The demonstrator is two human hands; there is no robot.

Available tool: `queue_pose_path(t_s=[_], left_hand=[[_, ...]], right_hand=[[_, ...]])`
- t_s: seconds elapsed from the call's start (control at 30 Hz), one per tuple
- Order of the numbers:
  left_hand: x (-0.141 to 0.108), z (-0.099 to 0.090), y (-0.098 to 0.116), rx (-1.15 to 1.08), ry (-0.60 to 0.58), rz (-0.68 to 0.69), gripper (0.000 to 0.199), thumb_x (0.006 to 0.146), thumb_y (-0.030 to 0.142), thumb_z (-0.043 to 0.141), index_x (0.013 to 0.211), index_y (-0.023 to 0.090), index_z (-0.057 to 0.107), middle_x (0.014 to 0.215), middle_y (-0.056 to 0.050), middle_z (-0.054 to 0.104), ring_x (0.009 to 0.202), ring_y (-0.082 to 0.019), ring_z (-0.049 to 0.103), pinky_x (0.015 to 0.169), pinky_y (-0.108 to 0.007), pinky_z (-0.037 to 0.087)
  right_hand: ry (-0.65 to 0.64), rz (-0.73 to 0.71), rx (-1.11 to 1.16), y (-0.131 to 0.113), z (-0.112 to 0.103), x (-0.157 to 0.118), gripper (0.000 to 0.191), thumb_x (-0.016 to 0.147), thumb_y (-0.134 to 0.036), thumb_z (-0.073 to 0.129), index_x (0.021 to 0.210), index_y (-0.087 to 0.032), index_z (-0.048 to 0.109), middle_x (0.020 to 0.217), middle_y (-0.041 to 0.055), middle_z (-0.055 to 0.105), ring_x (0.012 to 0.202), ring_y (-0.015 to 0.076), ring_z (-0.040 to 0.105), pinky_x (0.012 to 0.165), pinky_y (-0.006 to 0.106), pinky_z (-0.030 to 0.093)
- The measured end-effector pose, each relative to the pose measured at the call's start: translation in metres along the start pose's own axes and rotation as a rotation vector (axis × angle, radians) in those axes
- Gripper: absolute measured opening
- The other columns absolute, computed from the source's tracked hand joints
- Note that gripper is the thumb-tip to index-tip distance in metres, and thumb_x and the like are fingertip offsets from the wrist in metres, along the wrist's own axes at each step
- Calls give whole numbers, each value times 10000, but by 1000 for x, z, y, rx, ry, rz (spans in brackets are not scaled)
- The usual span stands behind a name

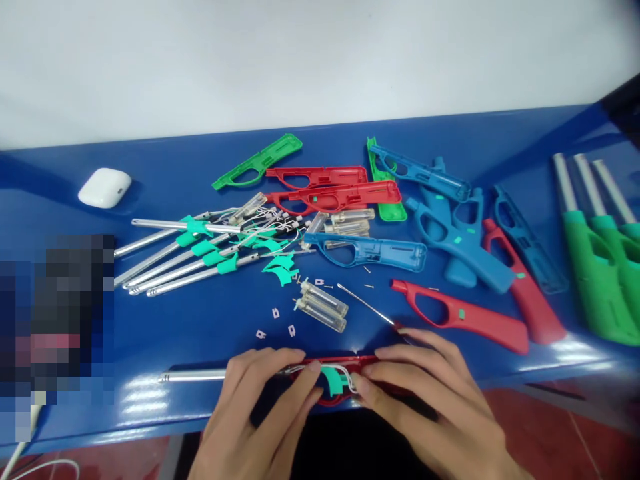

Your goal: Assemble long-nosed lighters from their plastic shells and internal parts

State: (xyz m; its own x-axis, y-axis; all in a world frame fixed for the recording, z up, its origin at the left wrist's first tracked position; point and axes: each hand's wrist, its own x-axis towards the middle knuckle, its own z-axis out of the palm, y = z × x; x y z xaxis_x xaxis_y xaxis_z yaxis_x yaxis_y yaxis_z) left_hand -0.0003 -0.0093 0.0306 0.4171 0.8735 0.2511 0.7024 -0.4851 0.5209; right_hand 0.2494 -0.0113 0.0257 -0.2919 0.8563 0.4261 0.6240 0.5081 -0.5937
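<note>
Red shell [356, 365] (wired) between grips [260, 393] [435, 393]

Shiny metal tube [193, 375], smooth glossy tabletop [195, 328]

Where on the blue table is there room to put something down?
Bare table shows between the white case and leftmost green shell, and left of the pink clips. The middle is crowded with metal tubes, clear tanks and red shells.

Red casing [345, 361] partly hidden under left grip [260, 407] and right grip [435, 393], rightmost green handle [632, 231] cropped
</note>
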Motion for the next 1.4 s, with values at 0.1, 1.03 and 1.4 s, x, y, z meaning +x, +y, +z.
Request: queue_pose_path(t_s=[0.1,1.03,1.4], left_hand=[[1,2,0,-69,13,25,369,969,31,660,1289,209,701,1259,-75,629,1178,-209,582,1030,-377,496],[-5,5,-10,133,-37,144,372,1012,128,632,1351,264,705,1222,-72,675,1160,-212,594,1054,-379,515],[0,4,-7,183,-65,187,242,1043,201,616,1253,246,727,1192,12,741,1161,-189,591,1102,-335,437]], right_hand=[[-28,-11,-24,1,1,0,259,955,-70,724,1097,-273,800,1008,-66,807,984,139,737,1108,422,502],[-31,-83,-142,-2,-6,7,207,1037,-226,673,1220,-246,767,1093,-36,814,1045,145,682,1195,416,389],[-56,-81,-140,-2,-2,18,192,1062,-286,638,1173,-251,789,989,-36,805,986,122,687,1209,375,365]])
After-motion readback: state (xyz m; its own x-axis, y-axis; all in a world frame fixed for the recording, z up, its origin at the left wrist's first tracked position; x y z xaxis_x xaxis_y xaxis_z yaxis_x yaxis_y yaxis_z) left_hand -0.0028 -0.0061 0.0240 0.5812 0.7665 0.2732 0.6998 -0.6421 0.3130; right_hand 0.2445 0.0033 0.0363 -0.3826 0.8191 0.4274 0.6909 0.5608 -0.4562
